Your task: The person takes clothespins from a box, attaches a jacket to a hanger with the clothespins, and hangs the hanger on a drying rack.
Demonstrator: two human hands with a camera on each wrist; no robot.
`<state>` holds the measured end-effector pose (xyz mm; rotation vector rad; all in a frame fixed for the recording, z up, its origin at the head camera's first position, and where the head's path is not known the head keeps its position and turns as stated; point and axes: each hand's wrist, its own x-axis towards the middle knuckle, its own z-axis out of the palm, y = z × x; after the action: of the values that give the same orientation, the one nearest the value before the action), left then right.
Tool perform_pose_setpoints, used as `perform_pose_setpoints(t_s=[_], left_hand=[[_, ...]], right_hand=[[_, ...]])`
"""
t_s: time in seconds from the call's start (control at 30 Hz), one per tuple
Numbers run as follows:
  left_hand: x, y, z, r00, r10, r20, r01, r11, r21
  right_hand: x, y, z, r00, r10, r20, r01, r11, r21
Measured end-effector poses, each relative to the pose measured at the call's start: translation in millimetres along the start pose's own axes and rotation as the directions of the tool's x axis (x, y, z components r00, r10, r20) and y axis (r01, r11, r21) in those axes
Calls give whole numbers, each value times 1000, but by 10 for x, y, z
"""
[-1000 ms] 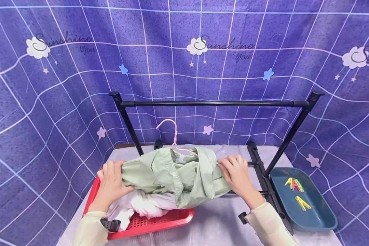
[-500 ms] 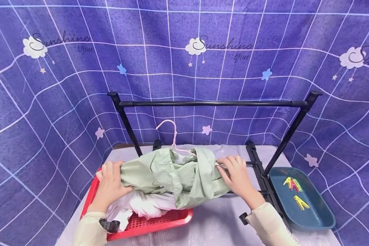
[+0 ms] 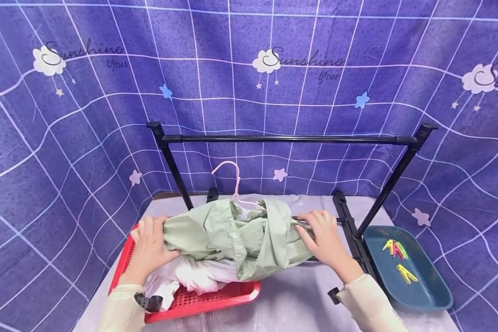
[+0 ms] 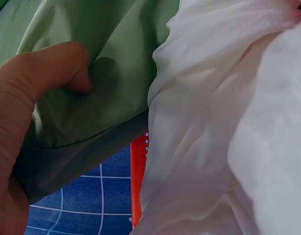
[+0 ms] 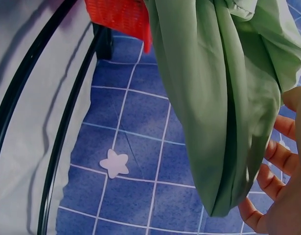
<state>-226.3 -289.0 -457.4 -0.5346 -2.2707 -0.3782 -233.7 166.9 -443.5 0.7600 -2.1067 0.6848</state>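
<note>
A light green shirt [image 3: 249, 240] stretches between both hands, with a pink hanger [image 3: 237, 182] inside it and the hook rising out of the neck opening. My left hand [image 3: 149, 251] grips the shirt's left end, and in the left wrist view its thumb [image 4: 74, 63] bends onto the cloth. At the other end my right hand [image 3: 325, 240] lies against the shirt's edge. In the right wrist view its loosely bent fingers [image 5: 275, 178] rest beside the hanging cloth. The hanger's arms are mostly hidden inside the shirt.
Below the left hand, a red basket [image 3: 216, 302] holds white clothing [image 3: 203, 276]. A black rack [image 3: 290, 139] stands behind the shirt, its bar above the hook. At right, a dark blue tray [image 3: 431, 290] holds several clothespins [image 3: 406, 274]. A patterned purple curtain [image 3: 307, 37] surrounds the table.
My right hand has shifted slightly right and its fingers have loosened from the shirt's end. The left hand and the shirt have stayed nearly still.
</note>
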Motion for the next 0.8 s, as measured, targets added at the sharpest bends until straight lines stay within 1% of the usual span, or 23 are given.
perform_pose_setpoints(t_s=[0.17,0.33,0.6,0.8], left_hand=[[-6,9,3,1000,-10,12,10,1000,8],[2,21,4,1000,-11,6,10,1000,9],[6,26,-8,1000,-11,-7,11,1000,18],[-3,21,-8,1000,-17,-5,17,1000,24]], right_hand=[[-15,27,-52,1000,13,21,-12,1000,-20],[-3,37,-120,999,18,39,-16,999,-36],[-2,59,-205,1000,-3,24,5,998,-63],[-51,110,-266,1000,5,25,-3,996,-94]])
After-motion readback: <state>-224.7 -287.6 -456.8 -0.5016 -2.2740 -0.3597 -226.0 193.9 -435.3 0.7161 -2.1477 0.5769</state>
